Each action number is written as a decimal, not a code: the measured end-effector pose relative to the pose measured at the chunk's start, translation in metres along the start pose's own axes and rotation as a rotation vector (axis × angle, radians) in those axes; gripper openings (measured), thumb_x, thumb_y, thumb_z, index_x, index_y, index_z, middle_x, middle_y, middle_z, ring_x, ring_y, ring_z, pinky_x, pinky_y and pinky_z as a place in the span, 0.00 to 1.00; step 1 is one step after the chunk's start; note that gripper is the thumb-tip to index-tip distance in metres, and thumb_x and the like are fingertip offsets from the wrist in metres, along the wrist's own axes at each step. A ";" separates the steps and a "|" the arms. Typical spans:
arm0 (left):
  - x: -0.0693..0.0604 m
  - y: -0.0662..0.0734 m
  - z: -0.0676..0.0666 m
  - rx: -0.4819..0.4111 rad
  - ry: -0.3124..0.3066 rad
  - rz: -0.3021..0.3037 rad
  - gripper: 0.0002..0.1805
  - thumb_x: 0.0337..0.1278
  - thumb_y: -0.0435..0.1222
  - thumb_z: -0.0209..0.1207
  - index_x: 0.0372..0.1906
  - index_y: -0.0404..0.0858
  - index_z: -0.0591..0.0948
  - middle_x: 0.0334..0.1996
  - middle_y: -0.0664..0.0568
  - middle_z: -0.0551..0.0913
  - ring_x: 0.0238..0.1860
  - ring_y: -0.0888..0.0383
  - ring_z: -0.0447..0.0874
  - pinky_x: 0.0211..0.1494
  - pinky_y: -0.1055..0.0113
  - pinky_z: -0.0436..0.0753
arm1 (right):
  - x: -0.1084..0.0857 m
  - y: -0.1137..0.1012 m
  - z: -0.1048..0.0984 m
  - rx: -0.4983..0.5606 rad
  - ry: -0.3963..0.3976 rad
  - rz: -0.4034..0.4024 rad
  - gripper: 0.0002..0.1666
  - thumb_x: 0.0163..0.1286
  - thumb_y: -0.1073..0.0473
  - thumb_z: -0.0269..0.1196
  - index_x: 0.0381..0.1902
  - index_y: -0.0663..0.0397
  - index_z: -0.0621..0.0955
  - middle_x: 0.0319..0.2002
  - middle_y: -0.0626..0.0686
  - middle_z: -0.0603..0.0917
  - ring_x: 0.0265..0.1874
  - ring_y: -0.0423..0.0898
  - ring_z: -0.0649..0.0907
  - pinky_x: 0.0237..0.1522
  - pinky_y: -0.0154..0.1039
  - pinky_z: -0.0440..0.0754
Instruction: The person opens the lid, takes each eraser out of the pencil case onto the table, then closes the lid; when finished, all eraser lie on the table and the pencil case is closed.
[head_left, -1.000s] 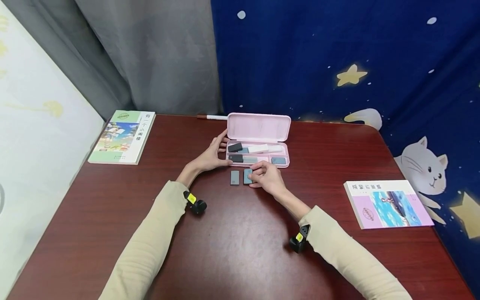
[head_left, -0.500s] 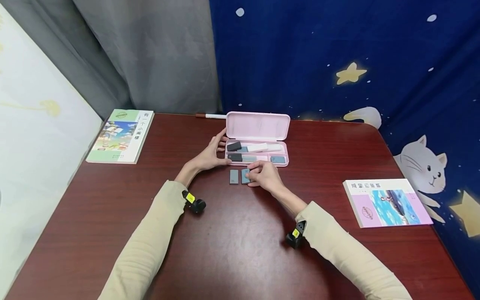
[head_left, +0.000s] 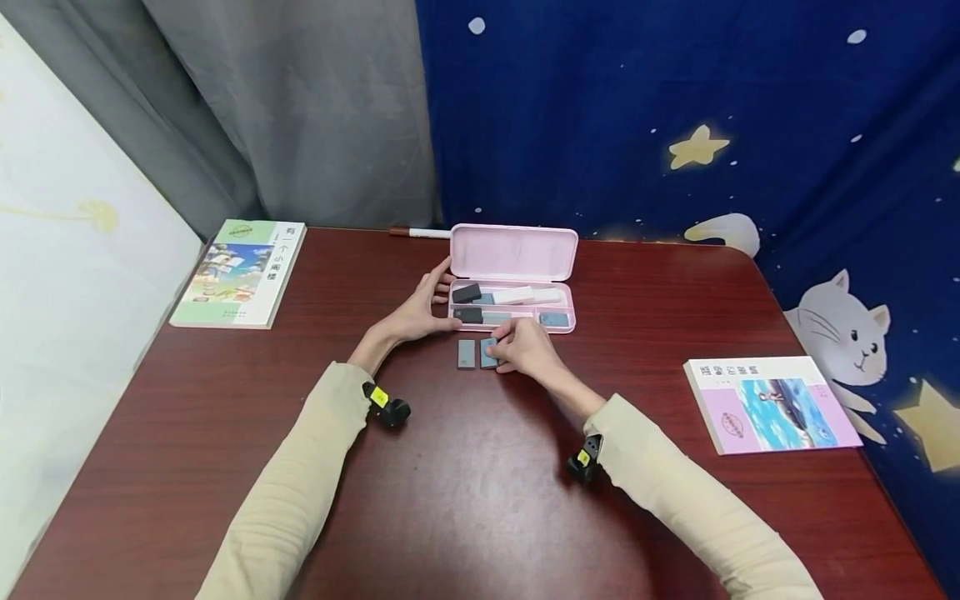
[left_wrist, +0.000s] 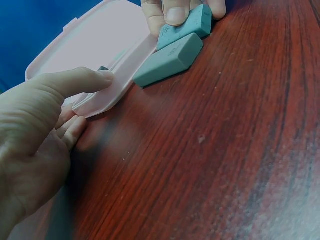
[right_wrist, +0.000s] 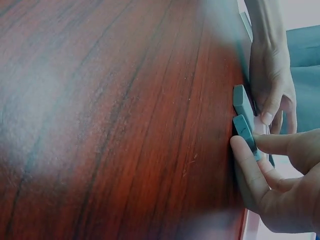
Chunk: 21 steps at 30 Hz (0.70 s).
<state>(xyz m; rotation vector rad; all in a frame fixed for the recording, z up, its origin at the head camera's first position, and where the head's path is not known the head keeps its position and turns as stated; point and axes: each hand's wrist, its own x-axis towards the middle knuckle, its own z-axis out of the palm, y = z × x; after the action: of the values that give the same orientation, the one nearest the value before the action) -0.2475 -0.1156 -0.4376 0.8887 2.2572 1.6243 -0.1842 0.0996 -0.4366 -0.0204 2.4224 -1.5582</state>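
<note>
A pink pencil case [head_left: 513,252] lies with its lid raised in the head view, holding several dark, white and blue-grey blocks. My left hand [head_left: 411,320] grips its left end, thumb at the front wall and fingers round the back. In front of the case, my right hand [head_left: 527,348] pinches a blue-green eraser [left_wrist: 186,27] between thumb and fingers. Just left of it, a grey-green eraser [head_left: 467,354] lies flat on the table. In the right wrist view the two erasers are side by side, very close together.
On the brown table [head_left: 465,500], a green-and-white book [head_left: 238,273] lies at the back left and a pink-and-white book [head_left: 772,406] at the right. A brown-capped white marker [head_left: 420,232] lies along the back edge, beside the raised lid. Curtains hang behind.
The right hand has moved slightly left with the blue-green eraser, narrowing the gap to the grey-green one. The left hand stays on the pencil case.
</note>
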 end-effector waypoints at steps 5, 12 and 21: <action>0.003 -0.016 0.000 0.010 0.013 0.002 0.57 0.48 0.22 0.67 0.76 0.32 0.39 0.63 0.27 0.54 0.63 0.35 0.55 0.66 0.44 0.61 | 0.001 -0.001 -0.001 -0.030 -0.006 0.001 0.11 0.58 0.72 0.68 0.37 0.71 0.79 0.25 0.58 0.84 0.18 0.47 0.85 0.24 0.40 0.84; 0.008 -0.035 0.001 0.057 0.033 -0.010 0.59 0.48 0.26 0.69 0.77 0.40 0.40 0.62 0.37 0.57 0.63 0.44 0.58 0.66 0.52 0.64 | 0.000 0.001 -0.004 -0.056 -0.009 -0.007 0.11 0.58 0.71 0.69 0.37 0.71 0.79 0.24 0.59 0.84 0.18 0.48 0.85 0.24 0.39 0.84; 0.008 -0.034 0.001 0.044 0.033 -0.012 0.60 0.47 0.25 0.69 0.77 0.40 0.39 0.63 0.36 0.57 0.63 0.44 0.58 0.66 0.51 0.64 | 0.000 0.003 -0.004 -0.044 -0.003 -0.019 0.09 0.58 0.71 0.68 0.36 0.70 0.80 0.23 0.57 0.84 0.19 0.48 0.85 0.24 0.39 0.84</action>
<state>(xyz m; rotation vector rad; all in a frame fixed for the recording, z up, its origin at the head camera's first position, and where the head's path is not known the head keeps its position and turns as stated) -0.2646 -0.1171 -0.4674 0.8637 2.3248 1.6015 -0.1845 0.1048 -0.4376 -0.0545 2.4608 -1.5124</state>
